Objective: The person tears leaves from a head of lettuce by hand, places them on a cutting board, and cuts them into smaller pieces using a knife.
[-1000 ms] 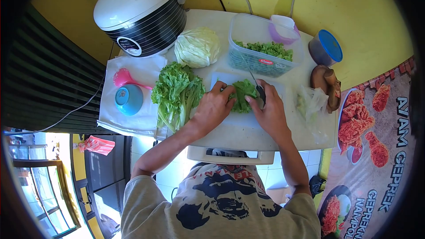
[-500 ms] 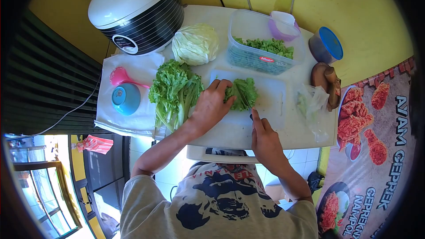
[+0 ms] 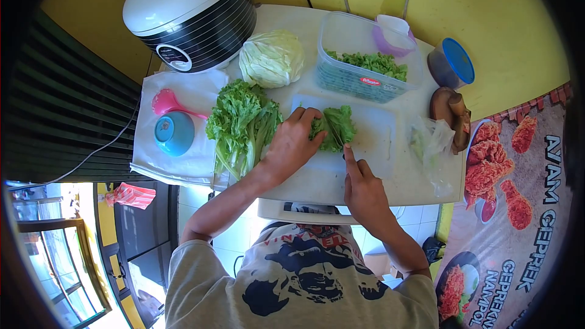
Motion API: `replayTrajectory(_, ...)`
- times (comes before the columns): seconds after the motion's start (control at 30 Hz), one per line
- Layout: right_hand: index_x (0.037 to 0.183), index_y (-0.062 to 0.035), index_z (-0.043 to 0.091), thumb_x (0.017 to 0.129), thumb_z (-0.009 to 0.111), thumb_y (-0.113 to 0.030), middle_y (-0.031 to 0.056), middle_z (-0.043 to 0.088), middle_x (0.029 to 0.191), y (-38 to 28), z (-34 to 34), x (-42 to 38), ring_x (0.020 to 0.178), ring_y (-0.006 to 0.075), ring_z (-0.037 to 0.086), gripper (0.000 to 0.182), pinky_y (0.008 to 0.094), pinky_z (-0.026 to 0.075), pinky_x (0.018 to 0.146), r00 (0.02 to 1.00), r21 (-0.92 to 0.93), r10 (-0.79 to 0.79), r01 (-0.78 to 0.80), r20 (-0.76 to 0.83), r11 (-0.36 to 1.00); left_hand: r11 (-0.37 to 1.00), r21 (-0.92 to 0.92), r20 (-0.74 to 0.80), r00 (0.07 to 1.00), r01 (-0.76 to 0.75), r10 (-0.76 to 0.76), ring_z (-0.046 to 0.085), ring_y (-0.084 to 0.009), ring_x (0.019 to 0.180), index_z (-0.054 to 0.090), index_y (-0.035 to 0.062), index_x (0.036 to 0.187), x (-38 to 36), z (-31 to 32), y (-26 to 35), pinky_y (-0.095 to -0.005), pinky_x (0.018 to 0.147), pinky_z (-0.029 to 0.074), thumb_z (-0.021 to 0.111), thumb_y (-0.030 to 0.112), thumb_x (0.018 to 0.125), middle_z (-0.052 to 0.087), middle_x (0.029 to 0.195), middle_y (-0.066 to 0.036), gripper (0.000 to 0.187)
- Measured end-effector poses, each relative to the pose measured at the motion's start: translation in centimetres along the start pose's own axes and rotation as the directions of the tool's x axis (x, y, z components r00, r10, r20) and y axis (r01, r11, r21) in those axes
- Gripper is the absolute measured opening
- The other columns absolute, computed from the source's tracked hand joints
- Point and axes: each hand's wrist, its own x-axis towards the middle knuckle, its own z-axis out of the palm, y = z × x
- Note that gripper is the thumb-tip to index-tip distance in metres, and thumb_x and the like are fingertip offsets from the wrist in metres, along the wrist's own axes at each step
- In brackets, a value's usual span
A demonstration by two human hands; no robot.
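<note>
My left hand [image 3: 297, 140] presses a small bunch of green lettuce [image 3: 340, 128] against the white cutting board [image 3: 373, 140], its fingers curled over the left side of the leaves. In my right hand [image 3: 365, 192] is a knife [image 3: 344, 158], index finger stretched forward along it. Most of the handle is inside the fist, and the blade is hard to make out among the leaves. A larger pile of whole lettuce [image 3: 241, 125] lies just left of the board, beside my left forearm.
Behind the board stands a clear plastic container [image 3: 359, 89] with cut lettuce. A cabbage [image 3: 272, 58], a rice cooker [image 3: 192, 24], a blue bowl [image 3: 174, 134] and a pink ladle [image 3: 164, 102] are leftward. On the right are a plastic bag [image 3: 431, 149] and a blue-lidded tub [image 3: 454, 64].
My right hand and the knife have shifted slightly at the lettuce, and the blade shows less than before. The left hand keeps its hold. The whole view has moved a little.
</note>
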Motion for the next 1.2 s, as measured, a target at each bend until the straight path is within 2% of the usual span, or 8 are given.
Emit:
replayTrajectory(0.63, 0.156, 0.0028, 0.036, 0.094, 0.058, -0.005, 0.0214, 0.063, 0.094, -1.4, -2.4, 1.5, 0.065, 0.0416, 0.068, 0.066, 0.0501, 0.058, 0.061, 0.998, -0.078, 0.0, 0.004, 0.058, 0.997, 0.999, -0.029, 0.007, 1.0, 0.02, -0.02, 0.069, -0.0426, 0.087, 0.065, 0.001, 0.112, 0.1, 0.0, -0.2, -0.047, 0.078, 0.056, 0.083, 0.01, 0.084, 0.068, 0.103, -0.02, 0.035)
replayTrajectory(0.83, 0.152, 0.005, 0.043, 0.088, 0.062, -0.004, 0.0213, 0.065, 0.092, -2.0, -3.7, 2.4, 0.066, 0.0404, 0.069, 0.067, 0.0479, 0.059, 0.061, 0.993, -0.148, 0.002, 0.016, 0.118, 0.989, 0.998, -0.036, 0.025, 0.999, 0.042, -0.041, 0.068, -0.0433, 0.088, 0.064, 0.0008, 0.112, 0.2, -0.1, 0.1, -0.0478, 0.078, 0.056, 0.082, 0.01, 0.084, 0.067, 0.102, -0.021, 0.034)
replayTrajectory(1.03, 0.151, 0.0081, 0.044, 0.085, 0.063, -0.003, 0.0218, 0.065, 0.091, -3.3, -6.2, 1.1, 0.066, 0.0389, 0.07, 0.07, 0.0472, 0.059, 0.06, 0.974, -0.194, 0.015, 0.03, 0.224, 0.981, 0.999, -0.009, 0.02, 0.999, 0.043, -0.042, 0.068, -0.0444, 0.088, 0.063, 0.0007, 0.113, 0.1, 0.0, 0.1, -0.0485, 0.078, 0.056, 0.082, 0.011, 0.085, 0.067, 0.102, -0.022, 0.035)
replayTrajectory(1.13, 0.15, 0.0052, 0.046, 0.09, 0.06, -0.002, 0.0216, 0.064, 0.087, -3.8, -6.8, -0.3, 0.063, 0.0396, 0.065, 0.062, 0.0497, 0.054, 0.059, 0.97, -0.205, 0.059, -0.01, 0.235, 0.979, 0.999, -0.007, 0.019, 0.998, 0.052, -0.052, 0.068, -0.0446, 0.088, 0.063, 0.0004, 0.112, 0.1, 0.0, 0.2, -0.0488, 0.079, 0.056, 0.082, 0.012, 0.085, 0.067, 0.102, -0.022, 0.035)
replayTrajectory(1.2, 0.15, 0.0051, 0.046, 0.09, 0.06, -0.002, 0.0214, 0.064, 0.087, -3.7, -7.1, -1.4, 0.062, 0.0391, 0.065, 0.062, 0.0494, 0.054, 0.059, 0.965, -0.223, 0.065, -0.006, 0.256, 0.975, 0.998, -0.01, 0.027, 0.998, 0.061, -0.061, 0.068, -0.0447, 0.088, 0.063, 0.0003, 0.112, 0.1, -0.1, 0.3, -0.0489, 0.079, 0.056, 0.082, 0.012, 0.085, 0.067, 0.102, -0.022, 0.035)
